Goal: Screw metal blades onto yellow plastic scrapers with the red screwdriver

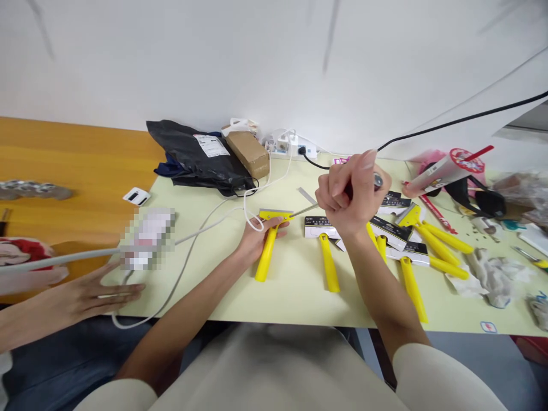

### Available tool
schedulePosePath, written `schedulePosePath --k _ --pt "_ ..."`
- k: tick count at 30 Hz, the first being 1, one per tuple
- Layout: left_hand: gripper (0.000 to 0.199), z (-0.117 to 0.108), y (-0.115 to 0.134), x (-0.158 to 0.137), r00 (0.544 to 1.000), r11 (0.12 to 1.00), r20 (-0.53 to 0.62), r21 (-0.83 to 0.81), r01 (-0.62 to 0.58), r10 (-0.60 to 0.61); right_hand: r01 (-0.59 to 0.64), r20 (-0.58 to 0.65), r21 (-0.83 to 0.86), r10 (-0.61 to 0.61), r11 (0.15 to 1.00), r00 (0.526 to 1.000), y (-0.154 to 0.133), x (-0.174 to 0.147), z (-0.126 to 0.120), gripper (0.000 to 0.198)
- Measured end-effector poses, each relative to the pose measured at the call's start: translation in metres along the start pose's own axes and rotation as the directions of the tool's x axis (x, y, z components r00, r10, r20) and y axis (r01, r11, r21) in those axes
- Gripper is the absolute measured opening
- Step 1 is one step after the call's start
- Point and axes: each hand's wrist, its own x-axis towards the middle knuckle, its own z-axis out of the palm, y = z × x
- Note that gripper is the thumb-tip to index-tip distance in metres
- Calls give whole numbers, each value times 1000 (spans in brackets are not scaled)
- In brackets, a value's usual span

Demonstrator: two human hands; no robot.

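Note:
My left hand (252, 241) is closed around the head end of a yellow scraper (266, 257), whose handle points down toward me. In my right hand (349, 200) is a screwdriver (305, 211), gripped in a fist. Its thin shaft runs left, and the tip meets the scraper head near a screw. Most of the screwdriver's handle is hidden by my fingers. To the right lie several more yellow scrapers (329, 265), some with black-and-white card sleeves over their heads. A flat metal strip (306, 196) rests just behind the screwdriver shaft.
At left, another person's hand (100, 294) is beside a blurred phone-like object (149, 237) with a white cable. A black plastic bag (188, 160), cardboard box (248, 151) and power strip (282, 147) line the wall. A cup (445, 171) and crumpled tissues (496, 279) are at right.

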Motion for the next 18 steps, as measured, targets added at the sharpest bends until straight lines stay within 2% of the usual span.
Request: schedulePosePath --k 5,15,18 --pt "44 -1 -3 4 1000 1000 -30 17 -7 8 -26 17 -30 26 999 1000 12 2 2 61" --pt "38 0 -2 3 999 999 -50 25 19 -18 -85 49 -49 88 995 995 16 3 3 65" --pt "37 -1 -1 2 998 999 -44 26 35 -34 -70 155 -42 75 997 985 17 1 -1 61"
